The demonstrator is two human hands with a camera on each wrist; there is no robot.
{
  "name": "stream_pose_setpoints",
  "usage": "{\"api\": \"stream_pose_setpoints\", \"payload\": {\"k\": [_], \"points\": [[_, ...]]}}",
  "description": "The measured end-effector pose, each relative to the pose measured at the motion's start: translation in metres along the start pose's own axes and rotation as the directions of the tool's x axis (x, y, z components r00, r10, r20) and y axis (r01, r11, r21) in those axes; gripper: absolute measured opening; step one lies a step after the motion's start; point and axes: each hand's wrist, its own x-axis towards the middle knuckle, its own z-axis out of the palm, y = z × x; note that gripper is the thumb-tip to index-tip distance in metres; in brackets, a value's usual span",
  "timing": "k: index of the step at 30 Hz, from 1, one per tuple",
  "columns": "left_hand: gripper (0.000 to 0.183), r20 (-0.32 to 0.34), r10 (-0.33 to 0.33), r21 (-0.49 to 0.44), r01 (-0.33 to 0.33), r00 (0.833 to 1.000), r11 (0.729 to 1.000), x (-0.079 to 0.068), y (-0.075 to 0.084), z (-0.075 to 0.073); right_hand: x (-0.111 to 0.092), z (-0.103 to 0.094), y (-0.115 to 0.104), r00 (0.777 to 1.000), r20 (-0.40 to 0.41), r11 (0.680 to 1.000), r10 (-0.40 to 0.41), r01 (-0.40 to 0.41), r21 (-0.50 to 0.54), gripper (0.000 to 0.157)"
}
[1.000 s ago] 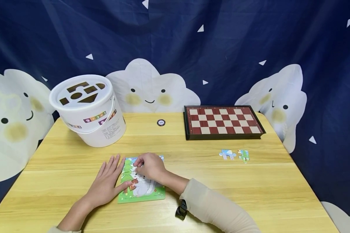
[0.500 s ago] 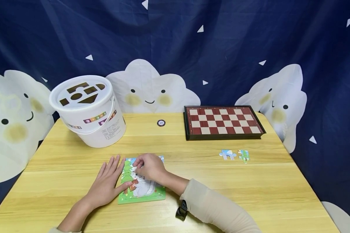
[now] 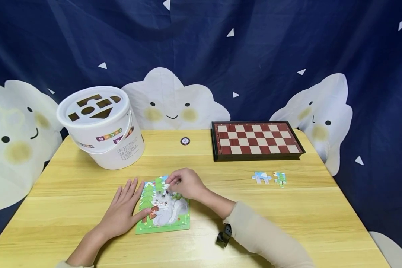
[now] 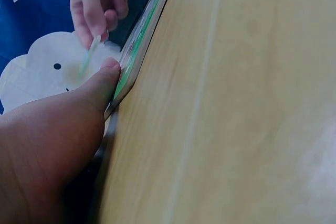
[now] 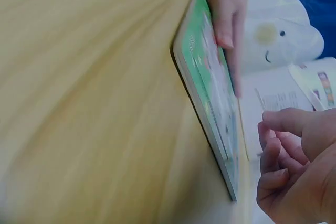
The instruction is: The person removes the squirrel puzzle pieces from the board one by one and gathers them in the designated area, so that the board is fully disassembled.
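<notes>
A jigsaw puzzle board (image 3: 162, 229) with a grey squirrel, green trees and a green border lies on the table. My left hand (image 3: 122, 210) rests on its left side, fingers spread straight and the thumb over the picture. Above the board's far edge, my right hand (image 3: 188, 184) pinches a puzzle piece (image 3: 160, 184) printed with a green tree and blue sky. Seen edge-on in the left wrist view, that puzzle piece (image 4: 88, 60) is raised off the board. Part of the board's far right is hidden behind the right hand.
Two loose puzzle pieces (image 3: 262, 178) lie to the right, in front of a red-and-white chessboard (image 3: 258, 139). At the back left stands a white bucket (image 3: 120, 149) with shaped holes in its lid. A small round chip (image 3: 185, 141) lies at the back.
My right hand has moved away and to the right, and now holds a puzzle piece up over the board, baring the squirrel's face. My left hand has stayed in place.
</notes>
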Motion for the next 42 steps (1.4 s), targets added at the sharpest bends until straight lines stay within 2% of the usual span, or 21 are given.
{"api": "stream_pose_setpoints", "payload": {"k": [6,15,27,34,42], "points": [[0.089,0.001,-0.002,-0.004,0.002,1.0,1.0,0.0,0.0,0.0,-0.013,-0.034,0.018,1.0,-0.012,0.999,-0.001,0.001,0.039,0.014],[0.088,0.0,0.003,-0.004,-0.003,1.0,1.0,-0.001,-0.001,0.002,-0.04,-0.085,0.052,0.997,-0.058,0.996,0.054,-0.05,0.072,0.014],[0.088,0.005,-0.005,-0.006,0.005,1.0,1.0,-0.001,0.0,0.001,-0.071,-0.142,0.098,0.98,-0.114,0.987,0.161,-0.159,0.022,0.011],[0.088,0.008,0.001,-0.01,-0.001,1.0,1.0,0.0,0.0,0.001,-0.085,-0.161,0.116,0.967,-0.155,0.978,0.201,-0.207,-0.025,0.009],[0.088,0.016,-0.005,-0.019,0.005,1.0,1.0,0.0,0.0,0.001,-0.093,-0.164,0.122,0.964,-0.168,0.973,0.208,-0.22,-0.062,0.007]]}}
